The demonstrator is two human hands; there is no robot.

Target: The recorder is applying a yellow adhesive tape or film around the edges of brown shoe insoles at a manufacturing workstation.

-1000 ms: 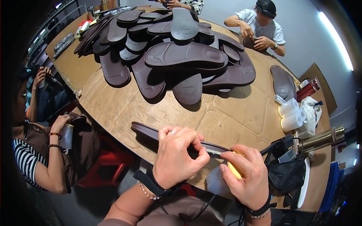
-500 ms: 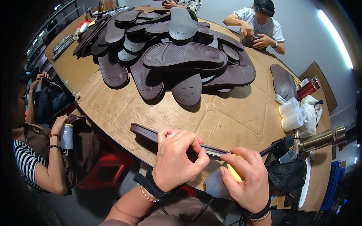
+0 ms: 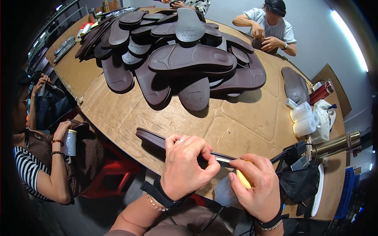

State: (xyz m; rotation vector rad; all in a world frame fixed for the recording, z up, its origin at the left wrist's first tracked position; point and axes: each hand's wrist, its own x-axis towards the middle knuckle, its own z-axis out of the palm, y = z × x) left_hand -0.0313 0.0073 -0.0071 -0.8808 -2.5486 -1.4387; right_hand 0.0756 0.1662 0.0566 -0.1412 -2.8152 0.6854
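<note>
— What are your hands doing?

— My left hand (image 3: 185,167) is pinching a dark sole (image 3: 157,139) at the near edge of the cardboard table (image 3: 244,122), fingers closed on its rim. My right hand (image 3: 258,185) is gripping a yellow tool (image 3: 243,179), fingers curled tight around it, its tip touching the sole just beside my left thumb.

— Any packages or labels showing?

— 2 white rolls (image 3: 304,118) are lying at the right, beside a white bag (image 3: 327,114) and a red can (image 3: 321,92). The pile of soles (image 3: 185,59) is sitting well beyond my hands, several showing a small moulded rectangular stamp. 1 single sole (image 3: 295,84) is lying apart at the right. A person on my left is holding a silver can (image 3: 71,142).
</note>
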